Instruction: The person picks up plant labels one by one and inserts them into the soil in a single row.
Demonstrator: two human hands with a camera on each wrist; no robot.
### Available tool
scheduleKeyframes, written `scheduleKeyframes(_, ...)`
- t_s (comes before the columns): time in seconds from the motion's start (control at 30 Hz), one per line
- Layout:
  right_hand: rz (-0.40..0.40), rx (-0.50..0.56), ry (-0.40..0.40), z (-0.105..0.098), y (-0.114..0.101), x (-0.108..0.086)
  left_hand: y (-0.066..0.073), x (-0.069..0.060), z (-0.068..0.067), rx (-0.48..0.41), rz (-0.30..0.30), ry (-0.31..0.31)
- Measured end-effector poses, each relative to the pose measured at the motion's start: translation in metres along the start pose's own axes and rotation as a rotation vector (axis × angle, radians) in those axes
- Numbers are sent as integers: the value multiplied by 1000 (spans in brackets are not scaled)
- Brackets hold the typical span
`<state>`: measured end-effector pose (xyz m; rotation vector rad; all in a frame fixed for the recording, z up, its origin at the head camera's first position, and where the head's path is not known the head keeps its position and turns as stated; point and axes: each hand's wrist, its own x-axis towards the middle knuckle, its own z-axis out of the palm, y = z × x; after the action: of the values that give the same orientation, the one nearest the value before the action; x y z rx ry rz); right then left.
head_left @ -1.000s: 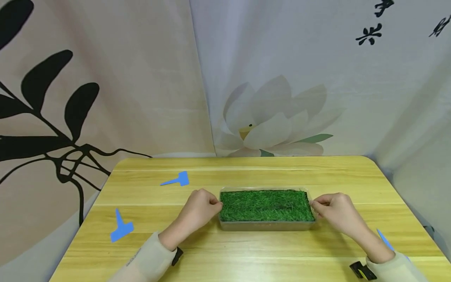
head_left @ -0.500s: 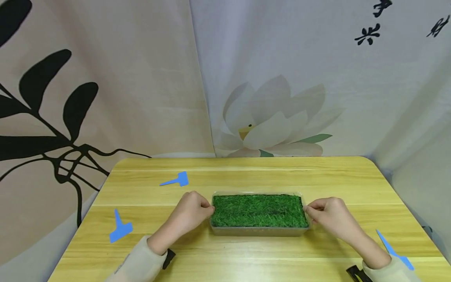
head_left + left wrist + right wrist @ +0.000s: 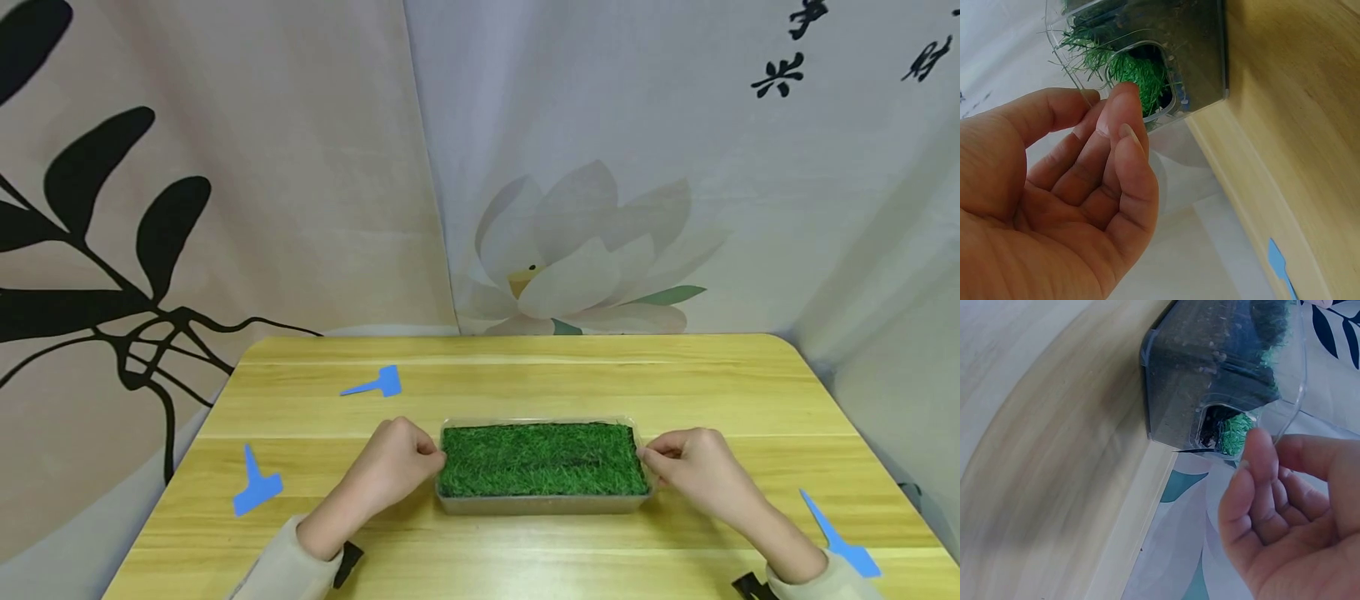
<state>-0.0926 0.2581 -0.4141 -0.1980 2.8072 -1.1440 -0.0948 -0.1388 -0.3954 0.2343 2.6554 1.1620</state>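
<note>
A clear plastic box (image 3: 543,506) stands on the wooden table, with a mat of artificial grass (image 3: 543,458) lying across its top. Through its side, in the right wrist view, the box (image 3: 1175,387) shows dark, speckled contents under the grass. My left hand (image 3: 396,465) pinches the rim at the box's left end between thumb and fingers. At the opposite end, my right hand (image 3: 699,468) pinches the rim the same way. Both wrist views show a rounded opening in the end wall, with green strands inside it.
Blue T-shaped plant labels lie around: one label (image 3: 382,382) behind the left hand, another label (image 3: 257,483) at the table's left, a third label (image 3: 840,537) by the right sleeve. A printed curtain (image 3: 315,167) hangs behind the table (image 3: 525,562).
The box has slid left and towards the person, with both hands holding its ends throughout. The label by the right sleeve is more exposed now. The other labels have stayed put.
</note>
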Motion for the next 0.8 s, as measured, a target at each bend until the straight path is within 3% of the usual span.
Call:
scheduleKeyframes(0.4,-16,-6,-6,5,-4,-3,-1,-8,-2,22,17,-9)
scheduleKeyframes(0.8,-59,-15,21,8,-2,-3,-3,-11,-2,-8,-14,5)
